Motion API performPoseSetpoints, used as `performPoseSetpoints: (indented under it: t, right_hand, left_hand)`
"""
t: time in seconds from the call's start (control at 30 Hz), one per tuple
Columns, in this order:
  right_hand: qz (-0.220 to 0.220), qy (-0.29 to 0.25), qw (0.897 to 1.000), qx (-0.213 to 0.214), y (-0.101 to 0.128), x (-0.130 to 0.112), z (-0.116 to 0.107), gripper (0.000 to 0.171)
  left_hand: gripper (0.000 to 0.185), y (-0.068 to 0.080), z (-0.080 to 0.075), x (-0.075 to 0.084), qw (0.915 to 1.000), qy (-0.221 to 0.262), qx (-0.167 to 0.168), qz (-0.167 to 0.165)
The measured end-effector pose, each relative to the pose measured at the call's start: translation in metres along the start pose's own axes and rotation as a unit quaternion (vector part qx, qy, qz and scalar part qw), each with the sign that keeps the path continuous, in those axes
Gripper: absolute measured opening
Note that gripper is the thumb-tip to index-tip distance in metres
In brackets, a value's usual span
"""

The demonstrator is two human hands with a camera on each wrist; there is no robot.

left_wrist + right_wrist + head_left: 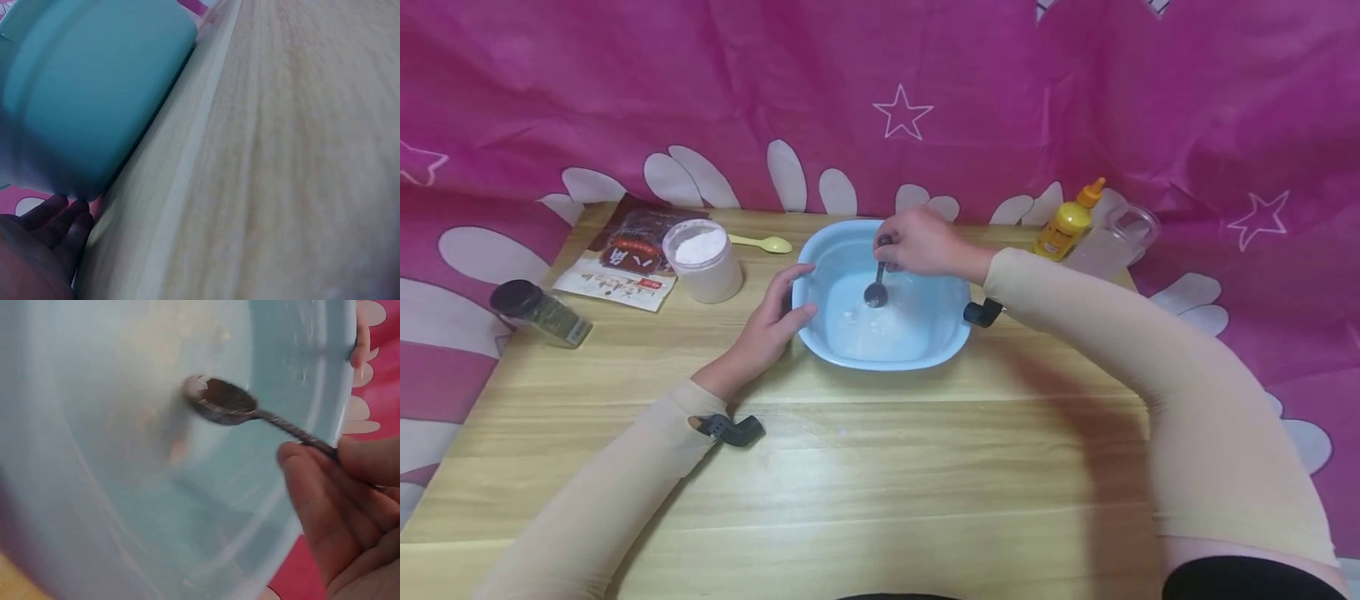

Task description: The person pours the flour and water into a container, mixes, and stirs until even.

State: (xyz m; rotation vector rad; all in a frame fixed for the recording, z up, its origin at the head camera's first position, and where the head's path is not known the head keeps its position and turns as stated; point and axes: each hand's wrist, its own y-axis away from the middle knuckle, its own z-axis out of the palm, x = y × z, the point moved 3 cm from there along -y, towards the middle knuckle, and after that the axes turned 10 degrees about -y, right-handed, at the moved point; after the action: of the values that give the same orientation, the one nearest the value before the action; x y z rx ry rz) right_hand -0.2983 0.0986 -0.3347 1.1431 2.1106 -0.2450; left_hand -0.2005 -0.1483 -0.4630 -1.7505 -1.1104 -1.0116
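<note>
A light blue plastic basin (883,364) stands on the wooden table, with white powder and small white clumps (874,323) on its bottom. My left hand (763,321) holds the basin's left side, thumb and forefinger at the rim. In the left wrist view, its other fingers (59,228) lie against the outer wall. Over the basin, my right hand (917,242) pinches a small dark metal spoon (876,295) by its handle, bowl down inside the basin. A white bit clings to the tip of the spoon bowl (222,400) in the right wrist view.
Left of the basin stand a tub of white powder (703,262), a yellow spoon (767,243), a printed food packet (625,258) and a black-lidded jar (542,312). A yellow squeeze bottle (1066,225) and a clear plastic container (1112,242) are at back right, before a pink curtain (820,75).
</note>
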Motion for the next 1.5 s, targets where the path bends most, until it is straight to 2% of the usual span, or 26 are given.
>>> performPoseSetpoints:
  t: [0.07, 0.13, 0.27, 0.33, 0.43, 0.57, 0.7, 0.83, 0.9, 0.97, 1.07, 1.13, 1.2, 1.27, 1.4, 1.5]
  right_hand:
    - [0.001, 0.046, 0.999, 0.003, 0.002, -0.002, -0.004, 0.012]
    - [0.004, 0.061, 0.998, -0.021, 0.004, -0.005, -0.005, 0.011]
    - [0.002, 0.023, 0.995, -0.099, 0.004, -0.01, 0.004, 0.011]
    - [-0.005, -0.006, 0.993, -0.115, 0.002, -0.012, 0.01, 0.012]
    - [-0.017, -0.03, 0.995, -0.092, -0.004, -0.012, 0.014, 0.013]
    - [-0.019, -0.016, 0.999, -0.03, -0.011, -0.008, 0.009, 0.015]
    - [-0.005, 0.019, 1.0, 0.004, -0.012, 0.0, -0.003, 0.016]
    - [0.0, 0.089, 0.996, 0.008, -0.006, 0.005, -0.014, 0.016]
    - [0.003, 0.11, 0.994, -0.01, -0.004, 0.005, -0.016, 0.014]
    - [0.01, 0.095, 0.994, -0.047, -0.002, 0.004, -0.014, 0.013]
    - [0.025, 0.025, 0.993, -0.111, -0.001, 0.001, -0.006, 0.014]
    - [0.021, -0.013, 0.991, -0.128, -0.002, -0.002, -0.001, 0.015]
    - [0.009, -0.03, 0.993, -0.116, -0.004, -0.004, 0.002, 0.015]
    - [-0.004, -0.031, 0.996, -0.081, -0.007, -0.004, 0.002, 0.015]
    - [-0.009, 0.006, 1.0, -0.006, -0.011, 0.002, -0.006, 0.016]
    - [-0.004, 0.04, 0.999, 0.029, -0.01, 0.01, -0.014, 0.016]
  left_hand:
    - [0.062, 0.0, 0.0, 0.0, 1.0, 0.002, -0.001, 0.001]
    - [0.062, -0.001, 0.0, 0.0, 1.0, 0.007, -0.002, 0.003]
    - [0.062, -0.001, 0.0, 0.0, 0.9998, 0.017, -0.003, 0.01]
    - [0.062, -0.001, 0.0, 0.0, 0.9997, 0.021, -0.003, 0.013]
    - [0.062, -0.001, 0.001, -0.001, 0.9995, 0.025, -0.002, 0.017]
    - [0.062, -0.001, 0.001, -0.002, 0.9997, 0.021, -0.001, 0.014]
    - [0.062, -0.001, 0.0, -0.002, 0.9999, 0.014, -0.001, 0.008]
    - [0.062, 0.0, -0.001, -0.001, 1.0, 0.003, -0.002, 0.001]
    - [0.061, 0.0, -0.001, -0.001, 1.0, -0.001, -0.002, -0.002]
    - [0.061, 0.0, -0.001, -0.001, 1.0, 0.0, -0.002, -0.004]
    - [0.062, 0.0, -0.001, -0.001, 1.0, 0.008, -0.003, -0.003]
    - [0.062, 0.0, -0.001, -0.001, 0.9999, 0.012, -0.002, 0.002]
    - [0.062, 0.001, -0.002, -0.001, 0.9999, 0.011, 0.0, 0.006]
    - [0.062, 0.001, -0.002, -0.002, 1.0, 0.004, 0.002, 0.007]
    - [0.061, 0.001, -0.001, -0.003, 1.0, -0.006, 0.005, 0.006]
    - [0.061, 0.0, -0.002, -0.002, 1.0, -0.003, 0.002, 0.006]
